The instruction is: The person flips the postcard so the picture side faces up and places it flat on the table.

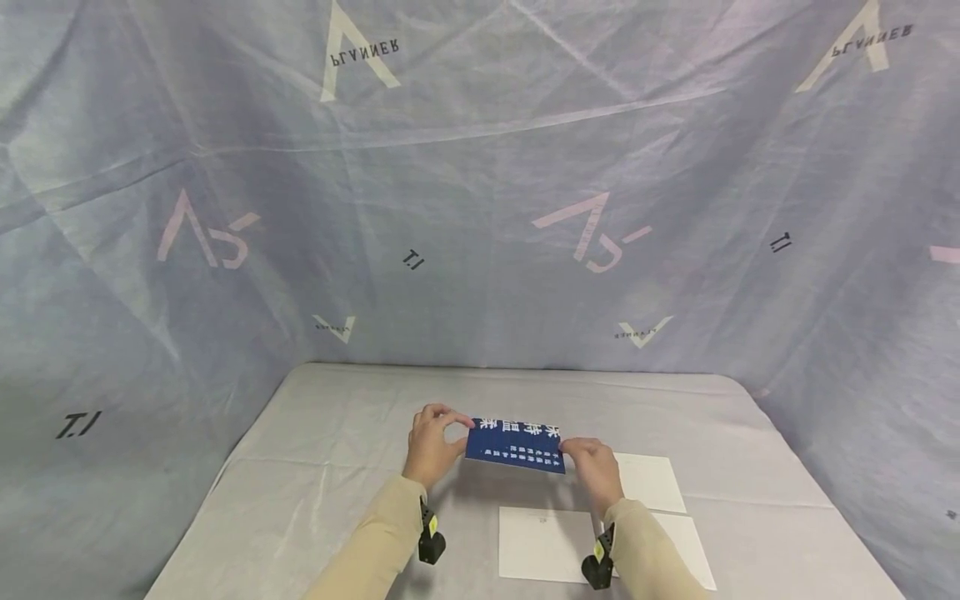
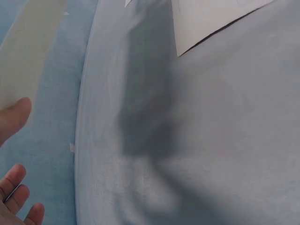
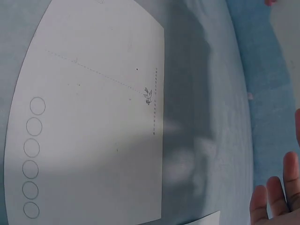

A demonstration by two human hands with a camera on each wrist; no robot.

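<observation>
A dark blue postcard point(image 1: 516, 447) with white printed characters is raised above the table, tilted so its printed face shows in the head view. My left hand point(image 1: 430, 447) pinches its left edge between thumb and fingers. At the opposite edge, my right hand point(image 1: 595, 471) pinches it as well. The left wrist view catches the card's pale back point(image 2: 33, 51) beside the thumb, with several loosely bent fingertips point(image 2: 18, 199) below. In the right wrist view, only part of the right-hand fingers point(image 3: 276, 194) and a pale strip of the card point(image 3: 288, 40) appear.
White-backed postcards lie on the cloth-covered table point(image 1: 315, 483): one in front point(image 1: 547, 546), another at the right point(image 1: 648, 483), and a third point(image 1: 686, 550) partly under the right forearm. One back point(image 3: 93, 140) shows circles and a small bird. Grey fabric point(image 1: 480, 208) hangs behind.
</observation>
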